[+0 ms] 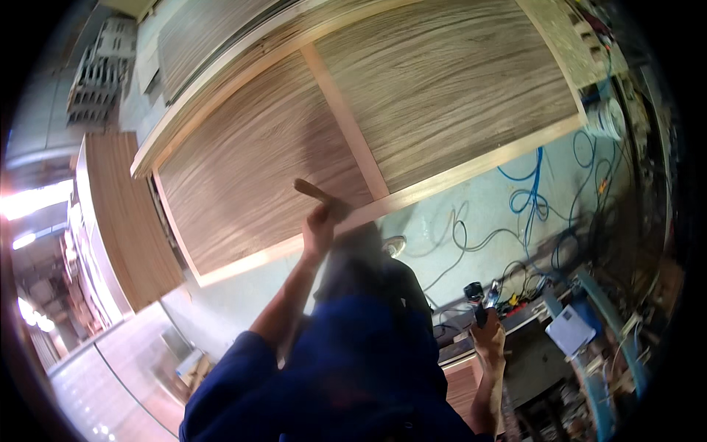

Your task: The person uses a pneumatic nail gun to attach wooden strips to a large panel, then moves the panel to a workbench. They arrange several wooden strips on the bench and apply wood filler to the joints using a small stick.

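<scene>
While the left hand (319, 227) grips a brown stick (312, 191), the right hand (488, 335) holds a dark tool (480, 313) (seemingly a tool-handling step), next calling for clearance past cables (540, 158).

1. This is a woodworking workshop: a large, flat, brown wood-grain panel (449, 96) edged and divided by pale timber strips (342, 121) fills the middle.
2. On the left stands a long brown wood-grain block (129, 221); at far left, a stack of grey slatted pieces (103, 70).
3. On the right, a looped blue hose or cable (536, 184) trails over the pale grey floor (456, 221).
4. Near right, pale-blue bars (611, 324) stand amid clutter.
</scene>
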### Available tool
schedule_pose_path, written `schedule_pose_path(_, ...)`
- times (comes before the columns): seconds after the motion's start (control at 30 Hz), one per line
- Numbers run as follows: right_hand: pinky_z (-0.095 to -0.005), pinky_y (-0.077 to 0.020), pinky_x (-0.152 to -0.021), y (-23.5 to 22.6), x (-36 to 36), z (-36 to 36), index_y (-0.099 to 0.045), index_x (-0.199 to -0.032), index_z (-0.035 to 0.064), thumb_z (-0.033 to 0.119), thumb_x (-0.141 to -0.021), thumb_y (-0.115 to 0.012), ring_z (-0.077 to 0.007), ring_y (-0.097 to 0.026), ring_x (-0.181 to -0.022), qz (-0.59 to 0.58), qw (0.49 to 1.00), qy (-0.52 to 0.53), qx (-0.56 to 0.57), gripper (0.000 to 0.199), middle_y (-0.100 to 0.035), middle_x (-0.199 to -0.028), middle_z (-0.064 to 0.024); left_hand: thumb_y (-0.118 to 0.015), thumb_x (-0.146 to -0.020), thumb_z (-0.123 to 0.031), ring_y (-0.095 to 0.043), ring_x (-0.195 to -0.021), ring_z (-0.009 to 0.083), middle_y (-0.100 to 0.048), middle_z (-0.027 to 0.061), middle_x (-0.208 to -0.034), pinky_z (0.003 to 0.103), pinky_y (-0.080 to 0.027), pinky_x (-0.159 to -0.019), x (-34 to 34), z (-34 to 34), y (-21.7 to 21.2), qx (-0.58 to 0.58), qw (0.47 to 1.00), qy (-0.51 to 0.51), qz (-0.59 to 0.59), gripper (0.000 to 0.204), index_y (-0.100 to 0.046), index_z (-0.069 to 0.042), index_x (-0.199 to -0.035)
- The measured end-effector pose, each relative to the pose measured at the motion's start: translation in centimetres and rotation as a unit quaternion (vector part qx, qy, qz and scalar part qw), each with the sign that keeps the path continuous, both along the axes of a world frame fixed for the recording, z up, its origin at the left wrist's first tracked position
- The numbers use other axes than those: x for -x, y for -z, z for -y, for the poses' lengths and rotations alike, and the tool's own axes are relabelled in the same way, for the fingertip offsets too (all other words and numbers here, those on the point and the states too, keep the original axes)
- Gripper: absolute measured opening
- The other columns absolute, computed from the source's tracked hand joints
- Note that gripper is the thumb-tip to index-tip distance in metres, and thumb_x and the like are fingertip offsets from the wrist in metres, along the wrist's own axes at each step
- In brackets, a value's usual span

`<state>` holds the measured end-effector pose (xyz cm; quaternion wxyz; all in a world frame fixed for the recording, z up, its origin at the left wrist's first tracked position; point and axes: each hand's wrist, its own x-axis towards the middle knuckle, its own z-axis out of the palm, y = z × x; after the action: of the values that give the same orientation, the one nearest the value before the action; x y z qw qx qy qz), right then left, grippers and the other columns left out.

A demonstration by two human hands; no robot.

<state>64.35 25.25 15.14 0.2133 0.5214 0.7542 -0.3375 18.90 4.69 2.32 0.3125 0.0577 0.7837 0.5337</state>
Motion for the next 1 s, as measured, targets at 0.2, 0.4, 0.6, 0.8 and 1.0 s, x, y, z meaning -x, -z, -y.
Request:
schedule_pose_path(0.2, -0.0466, -0.0505, -0.069, 3.4, -1.8, -13.2, -0.055, -0.105, 0.0016, 0.013, -0.087, -0.065, -0.0344, -0.063, -0.069, -0.03, 0.996, 0.076, 0.025, 0.024, -0.059, -0.076, -0.018, -0.076, -0.092, -0.014, -0.067, -0.077, 0.0102, -0.076, 0.0045, -0.083, 0.028, -0.053, -0.071, 5.8, -7.9, 1.3, -0.006, 0.971, -0.217, -0.099, 0.017, -0.078, 0.001, -0.097)
schedule_pose_path(0.4, -0.0412, -0.0484, -0.061, -1.8, 4.8, -23.9, -0.056, -0.104, -0.0001, 0.014, -0.086, -0.067, -0.0218, -0.06, -0.064, -0.024, 0.999, -0.007, 0.038, 0.026, -0.059, -0.075, -0.0119, -0.078, -0.089, -0.032, -0.074, -0.077, 0.0191, -0.077, 0.0146, -0.082, 0.033, -0.055, -0.075, 7.6, -12.8, 5.6, 0.116, 0.919, -0.351, -0.139, 0.038, -0.077, 0.004, -0.101)
schedule_pose_path(0.6, -0.0301, -0.0488, -0.056, -2.4, 16.1, -31.3, -0.056, -0.106, 0.0032, 0.007, -0.089, -0.068, -0.0121, -0.059, -0.062, -0.062, 0.987, -0.115, 0.097, 0.021, -0.059, -0.076, -0.0047, -0.073, -0.09, -0.037, -0.075, -0.084, 0.0327, -0.076, 0.0167, -0.087, 0.041, -0.056, -0.076, 6.6, -15.9, 3.8, 0.145, 0.897, -0.397, -0.131, 0.036, -0.076, -0.001, -0.091)
schedule_pose_path(0.8, -0.0278, -0.0467, -0.054, 0.3, 35.0, -31.8, -0.055, -0.117, 0.0031, 0.007, -0.092, -0.066, -0.0098, -0.055, -0.058, -0.168, 0.946, -0.186, 0.206, 0.028, -0.059, -0.079, -0.0027, -0.064, -0.094, -0.026, -0.069, -0.091, 0.04, -0.071, 0.0167, -0.093, 0.048, -0.054, -0.075, 5.8, -17.7, 2.1, 0.269, 0.873, -0.313, -0.261, 0.019, -0.074, -0.012, -0.103)
schedule_pose_path(1.0, -0.028, -0.0467, -0.051, 3.8, 48.5, -25.5, -0.059, -0.118, 0.0014, 0.005, -0.091, -0.065, -0.0095, -0.057, -0.056, -0.247, 0.91, -0.229, 0.242, 0.028, -0.059, -0.073, -0.0026, -0.073, -0.091, -0.023, -0.069, -0.084, 0.0378, -0.071, 0.0153, -0.094, 0.044, -0.055, -0.073, 5.8, -18.5, 0.8, 0.22, 0.891, -0.346, -0.193, 0.014, -0.075, -0.01, -0.098)
